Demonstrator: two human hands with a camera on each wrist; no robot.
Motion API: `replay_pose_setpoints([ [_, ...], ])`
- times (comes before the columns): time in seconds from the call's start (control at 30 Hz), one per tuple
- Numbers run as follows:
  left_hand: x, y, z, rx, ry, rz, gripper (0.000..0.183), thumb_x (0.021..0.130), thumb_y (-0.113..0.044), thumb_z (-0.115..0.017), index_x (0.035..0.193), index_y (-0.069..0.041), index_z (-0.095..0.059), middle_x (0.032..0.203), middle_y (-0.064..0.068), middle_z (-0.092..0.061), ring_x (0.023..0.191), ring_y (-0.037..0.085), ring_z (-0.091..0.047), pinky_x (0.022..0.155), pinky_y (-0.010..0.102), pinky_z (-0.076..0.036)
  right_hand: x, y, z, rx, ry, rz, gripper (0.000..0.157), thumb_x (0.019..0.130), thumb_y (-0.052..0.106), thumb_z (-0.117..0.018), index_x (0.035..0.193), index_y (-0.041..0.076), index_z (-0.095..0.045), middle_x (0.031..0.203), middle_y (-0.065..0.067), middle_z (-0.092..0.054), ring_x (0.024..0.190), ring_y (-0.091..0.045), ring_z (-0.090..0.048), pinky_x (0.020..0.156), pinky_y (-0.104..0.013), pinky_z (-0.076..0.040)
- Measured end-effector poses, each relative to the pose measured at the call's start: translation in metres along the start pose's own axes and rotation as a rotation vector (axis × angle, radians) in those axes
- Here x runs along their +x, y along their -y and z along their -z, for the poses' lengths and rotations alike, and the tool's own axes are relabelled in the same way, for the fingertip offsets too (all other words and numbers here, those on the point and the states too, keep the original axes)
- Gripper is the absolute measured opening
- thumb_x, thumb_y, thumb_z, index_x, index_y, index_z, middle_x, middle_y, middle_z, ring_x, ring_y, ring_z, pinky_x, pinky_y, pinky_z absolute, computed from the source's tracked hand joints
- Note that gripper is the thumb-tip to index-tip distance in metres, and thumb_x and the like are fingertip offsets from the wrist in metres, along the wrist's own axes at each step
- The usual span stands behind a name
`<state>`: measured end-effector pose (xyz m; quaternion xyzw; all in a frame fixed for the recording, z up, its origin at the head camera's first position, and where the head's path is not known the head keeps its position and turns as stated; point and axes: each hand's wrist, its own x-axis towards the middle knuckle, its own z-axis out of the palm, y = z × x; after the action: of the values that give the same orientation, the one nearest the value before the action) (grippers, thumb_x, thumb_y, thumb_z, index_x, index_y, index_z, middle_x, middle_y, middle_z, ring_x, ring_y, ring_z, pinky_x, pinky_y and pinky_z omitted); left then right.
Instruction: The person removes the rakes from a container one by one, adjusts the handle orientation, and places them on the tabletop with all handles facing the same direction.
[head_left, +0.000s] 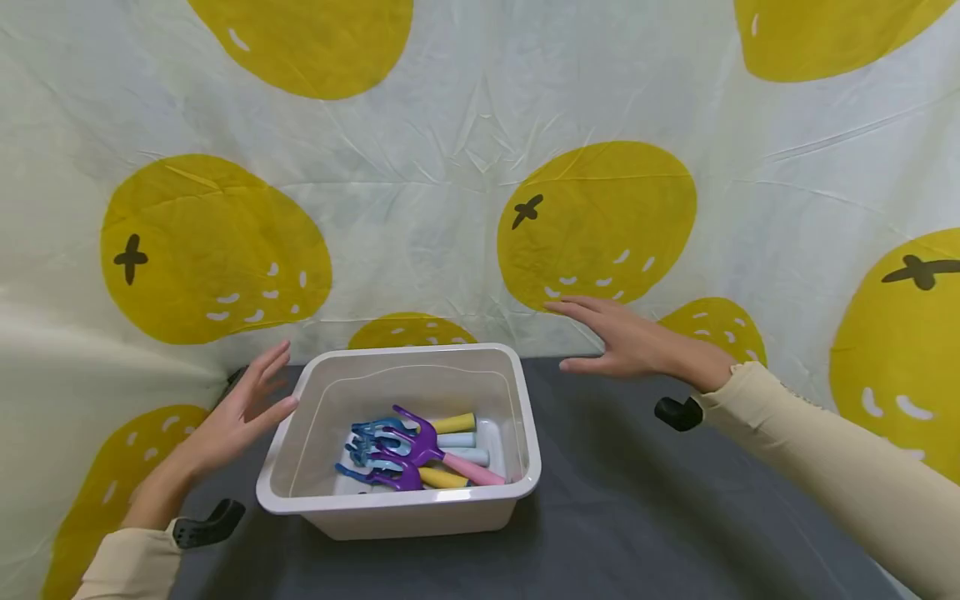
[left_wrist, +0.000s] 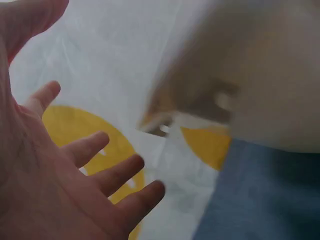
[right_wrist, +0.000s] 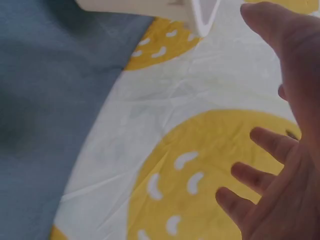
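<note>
A whitish plastic tub [head_left: 405, 521] stands on the dark tabletop, its wall blurred in the left wrist view and one corner at the top of the right wrist view. Small garden hand forks lie piled inside: purple ones, including a purple fork [head_left: 425, 442] with a pink handle, and blue forks [head_left: 363, 450]. Several yellow and pale blue handles point right. My left hand [head_left: 243, 417] is beside the tub's left rim, fingers spread and holding nothing; whether the thumb touches the rim I cannot tell. Right of the tub, my right hand [head_left: 622, 337] hovers with extended fingers, holding nothing.
Behind the table hangs a pale cloth [head_left: 420, 233] printed with large yellow fruit shapes. Dark grey cloth covers the tabletop [head_left: 637, 517] around the tub. A black wrist device [head_left: 210, 525] sits at the left cuff, another [head_left: 678, 413] below the right wrist.
</note>
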<state>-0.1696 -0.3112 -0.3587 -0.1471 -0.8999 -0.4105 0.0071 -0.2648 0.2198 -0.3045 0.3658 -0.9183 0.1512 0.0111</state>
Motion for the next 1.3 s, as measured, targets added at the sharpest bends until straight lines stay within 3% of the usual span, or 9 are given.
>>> replay_pose_setpoints([
  [0.07, -0.001, 0.007, -0.002, -0.045, 0.007, 0.02, 0.086, 0.103, -0.026, -0.059, 0.166, -0.03, -0.001, 0.169, 0.022, -0.012, 0.14, 0.062, -0.03, 0.097, 0.079, -0.034, 0.011, 0.006, 0.002, 0.017, 0.035, 0.007, 0.083, 0.091, 0.048, -0.075, 0.159, 0.018, -0.037, 0.162, -0.011, -0.037, 0.147, -0.038, -0.034, 0.115, -0.064, -0.031],
  [0.2, -0.004, 0.023, -0.008, -0.168, 0.035, 0.081, 0.082, 0.104, -0.031, -0.055, 0.165, -0.033, 0.0, 0.169, 0.022, -0.012, 0.142, 0.059, -0.031, 0.099, 0.076, -0.035, 0.031, 0.018, 0.004, 0.063, 0.096, 0.027, 0.081, 0.092, 0.047, -0.075, 0.159, 0.02, -0.038, 0.16, -0.007, -0.041, 0.148, -0.035, -0.034, 0.117, -0.061, -0.03],
  [0.33, -0.004, 0.04, -0.017, -0.351, 0.089, 0.095, 0.078, 0.106, -0.028, -0.05, 0.164, -0.037, 0.001, 0.17, 0.021, -0.002, 0.145, 0.059, -0.022, 0.101, 0.076, -0.034, 0.051, 0.033, 0.002, 0.093, 0.15, 0.07, 0.079, 0.091, 0.046, -0.075, 0.158, 0.02, -0.041, 0.158, -0.003, -0.045, 0.144, -0.029, -0.041, 0.117, -0.057, -0.033],
  [0.43, -0.004, 0.049, -0.023, -0.433, 0.114, 0.099, 0.076, 0.107, -0.026, -0.048, 0.163, -0.038, 0.001, 0.169, 0.023, -0.001, 0.144, 0.058, -0.026, 0.103, 0.073, -0.037, 0.066, 0.044, -0.004, 0.109, 0.2, 0.11, 0.077, 0.092, 0.046, -0.074, 0.157, 0.02, -0.042, 0.159, -0.003, -0.044, 0.144, -0.028, -0.041, 0.118, -0.054, -0.033],
  [0.63, 0.003, 0.058, -0.03, -0.484, 0.106, 0.084, 0.07, 0.108, -0.023, -0.048, 0.163, -0.034, -0.006, 0.162, 0.028, -0.023, 0.131, 0.051, -0.045, 0.096, 0.064, -0.05, 0.092, 0.064, -0.014, 0.131, 0.331, 0.123, 0.077, 0.092, 0.044, -0.074, 0.158, 0.02, -0.041, 0.158, -0.004, -0.044, 0.139, -0.029, -0.047, 0.114, -0.049, -0.04],
  [0.8, 0.006, 0.066, -0.036, -0.513, 0.093, 0.076, 0.066, 0.108, -0.022, -0.047, 0.164, -0.03, -0.013, 0.156, 0.028, -0.03, 0.122, 0.046, -0.054, 0.092, 0.062, -0.054, 0.11, 0.074, -0.025, 0.14, 0.445, 0.121, 0.078, 0.092, 0.046, -0.073, 0.158, 0.022, -0.04, 0.157, -0.004, -0.045, 0.137, -0.031, -0.049, 0.113, -0.05, -0.041],
  [0.93, 0.005, 0.072, -0.038, -0.517, 0.075, 0.061, 0.064, 0.107, -0.022, -0.048, 0.163, -0.028, -0.018, 0.156, 0.025, -0.032, 0.12, 0.046, -0.055, 0.09, 0.06, -0.055, 0.121, 0.083, -0.033, 0.146, 0.447, 0.145, 0.076, 0.092, 0.04, -0.075, 0.157, 0.017, -0.042, 0.151, -0.011, -0.051, 0.135, -0.032, -0.05, 0.112, -0.049, -0.042],
  [1.03, 0.005, 0.074, -0.039, -0.525, 0.067, 0.057, 0.063, 0.107, -0.023, -0.049, 0.162, -0.028, -0.019, 0.155, 0.025, -0.032, 0.119, 0.049, -0.055, 0.089, 0.06, -0.055, 0.128, 0.09, -0.038, 0.144, 0.45, 0.13, 0.072, 0.091, 0.037, -0.076, 0.154, 0.02, -0.046, 0.143, -0.01, -0.057, 0.128, -0.032, -0.055, 0.105, -0.045, -0.048],
  [1.3, 0.009, 0.076, -0.043, -0.544, 0.049, 0.074, 0.06, 0.108, -0.024, -0.047, 0.16, -0.028, -0.017, 0.149, 0.028, -0.031, 0.116, 0.05, -0.052, 0.087, 0.061, -0.056, 0.138, 0.102, -0.053, 0.13, 0.607, 0.031, 0.073, 0.09, 0.037, -0.078, 0.154, 0.033, -0.043, 0.144, -0.007, -0.055, 0.127, -0.032, -0.056, 0.101, -0.046, -0.051],
])
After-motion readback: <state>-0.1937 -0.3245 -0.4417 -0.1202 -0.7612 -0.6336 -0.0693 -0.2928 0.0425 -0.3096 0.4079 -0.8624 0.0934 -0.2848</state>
